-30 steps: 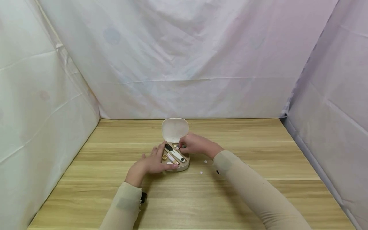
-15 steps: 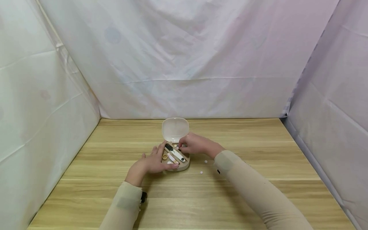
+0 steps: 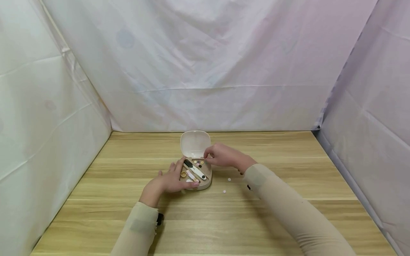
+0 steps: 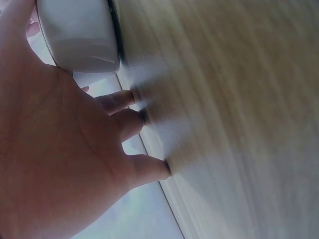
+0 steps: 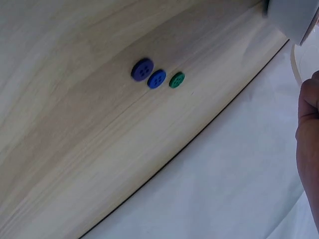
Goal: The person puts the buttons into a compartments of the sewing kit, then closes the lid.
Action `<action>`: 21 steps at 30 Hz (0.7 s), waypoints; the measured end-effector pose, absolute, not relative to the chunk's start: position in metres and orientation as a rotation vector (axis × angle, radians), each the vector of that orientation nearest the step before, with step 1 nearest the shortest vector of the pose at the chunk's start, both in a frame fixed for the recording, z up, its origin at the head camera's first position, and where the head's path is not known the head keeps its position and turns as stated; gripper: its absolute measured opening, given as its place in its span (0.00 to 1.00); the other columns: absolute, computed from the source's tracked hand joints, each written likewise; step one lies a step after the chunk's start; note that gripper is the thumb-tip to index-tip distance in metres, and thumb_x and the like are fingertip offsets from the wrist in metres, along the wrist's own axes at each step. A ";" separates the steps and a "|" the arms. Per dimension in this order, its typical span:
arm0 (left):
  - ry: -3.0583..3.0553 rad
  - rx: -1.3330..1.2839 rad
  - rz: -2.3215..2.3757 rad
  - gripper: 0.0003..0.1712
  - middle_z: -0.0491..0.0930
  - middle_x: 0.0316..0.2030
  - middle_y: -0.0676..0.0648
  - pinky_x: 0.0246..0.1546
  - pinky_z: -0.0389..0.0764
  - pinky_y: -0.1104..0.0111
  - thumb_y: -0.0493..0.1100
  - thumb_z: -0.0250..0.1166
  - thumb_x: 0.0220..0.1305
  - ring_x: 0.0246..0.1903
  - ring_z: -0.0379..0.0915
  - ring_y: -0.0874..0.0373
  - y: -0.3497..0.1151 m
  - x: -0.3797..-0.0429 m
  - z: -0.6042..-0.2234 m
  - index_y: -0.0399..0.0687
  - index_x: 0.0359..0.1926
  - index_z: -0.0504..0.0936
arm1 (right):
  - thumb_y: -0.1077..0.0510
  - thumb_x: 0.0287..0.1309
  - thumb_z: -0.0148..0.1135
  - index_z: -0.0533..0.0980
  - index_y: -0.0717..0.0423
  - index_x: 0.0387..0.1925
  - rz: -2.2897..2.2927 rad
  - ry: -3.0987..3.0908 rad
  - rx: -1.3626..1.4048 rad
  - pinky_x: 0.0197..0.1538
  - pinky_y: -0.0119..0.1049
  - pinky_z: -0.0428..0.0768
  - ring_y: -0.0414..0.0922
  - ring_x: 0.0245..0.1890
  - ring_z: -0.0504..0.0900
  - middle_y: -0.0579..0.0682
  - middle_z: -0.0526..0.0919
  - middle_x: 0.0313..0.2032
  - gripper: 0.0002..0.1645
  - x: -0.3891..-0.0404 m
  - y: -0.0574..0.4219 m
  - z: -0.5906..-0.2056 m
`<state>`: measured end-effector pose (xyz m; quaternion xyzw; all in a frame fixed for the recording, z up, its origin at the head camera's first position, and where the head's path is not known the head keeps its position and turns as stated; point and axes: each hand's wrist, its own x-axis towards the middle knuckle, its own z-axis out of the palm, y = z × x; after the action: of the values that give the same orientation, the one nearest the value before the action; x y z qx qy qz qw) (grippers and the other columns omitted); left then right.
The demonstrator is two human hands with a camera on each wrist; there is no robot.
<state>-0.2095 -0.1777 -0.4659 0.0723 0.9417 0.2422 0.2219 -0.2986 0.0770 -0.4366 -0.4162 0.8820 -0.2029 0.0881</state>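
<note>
A beige sewing box (image 3: 206,184) stands on the table with its clear lid (image 3: 195,143) raised. In it lie white thread snips (image 3: 198,172) with a black end, a gold ring (image 3: 183,174), a pale pink-and-white strip (image 3: 190,175) and several small buttons (image 3: 197,164), among them a black button (image 3: 200,166). My left hand (image 3: 171,180) rests spread against the box's left side, thumb over its front edge. Fingers bent, my right hand (image 3: 225,155) hovers by the back right corner, above the button compartment; I see nothing between its fingertips.
Two pale buttons lie right of the box, a white button (image 3: 229,179) and a pinkish button (image 3: 224,191). The right wrist view shows a purple button (image 5: 142,69), a blue button (image 5: 156,78) and a green button (image 5: 177,79) on the table. White cloth (image 3: 211,106) hangs behind.
My right hand has lifted up and to the right, away from the button compartment. The black button now shows there, let go. My left hand has stayed in place.
</note>
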 end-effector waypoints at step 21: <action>2.581 0.175 0.637 0.79 0.38 0.86 0.34 0.79 0.30 0.27 0.88 0.63 0.53 0.87 0.28 0.41 -0.177 -0.214 -0.474 0.64 0.86 0.25 | 0.57 0.73 0.65 0.87 0.62 0.50 -0.559 2.671 -1.060 0.33 0.32 0.74 0.39 0.27 0.70 0.49 0.86 0.33 0.14 -0.299 0.126 -0.419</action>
<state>-0.2138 -0.1774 -0.4743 0.0637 0.9413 0.2323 0.2367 -0.2987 0.1258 -0.4194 -0.3600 0.9072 -0.1899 0.1067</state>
